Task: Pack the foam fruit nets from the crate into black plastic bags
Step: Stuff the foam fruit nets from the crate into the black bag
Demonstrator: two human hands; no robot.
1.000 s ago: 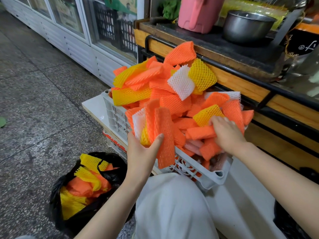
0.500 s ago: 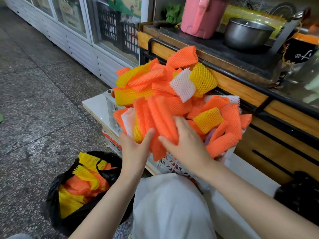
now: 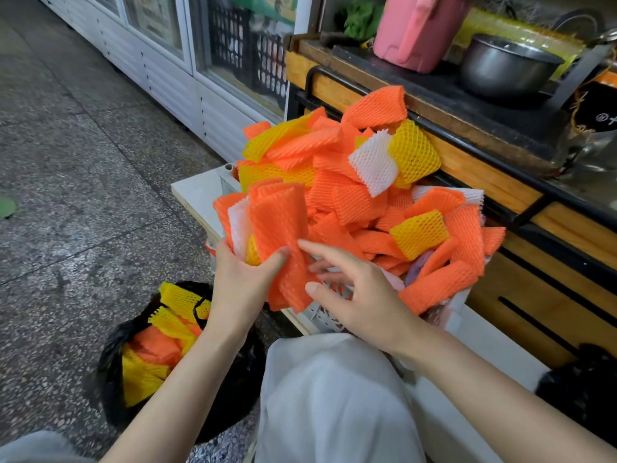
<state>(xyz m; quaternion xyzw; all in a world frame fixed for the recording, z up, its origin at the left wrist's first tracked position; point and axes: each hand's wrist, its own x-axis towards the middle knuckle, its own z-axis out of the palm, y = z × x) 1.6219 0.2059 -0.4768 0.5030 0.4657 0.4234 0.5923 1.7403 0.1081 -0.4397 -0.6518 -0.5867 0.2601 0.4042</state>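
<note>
Several foam nets, mostly orange with white and yellow tucked in, stand bunched in the left hand; its grip is clamped on their lower ends, thumb across the front. Just beside, the right hand: fingers spread, grip apart, holding nothing. Step in hand, likely: gathering a bundle. Next move calls for carrying it down-left over the black plastic bag on the floor. Bag open, part-filled with yellow and orange nets. White crate heaped above its rim.
</note>
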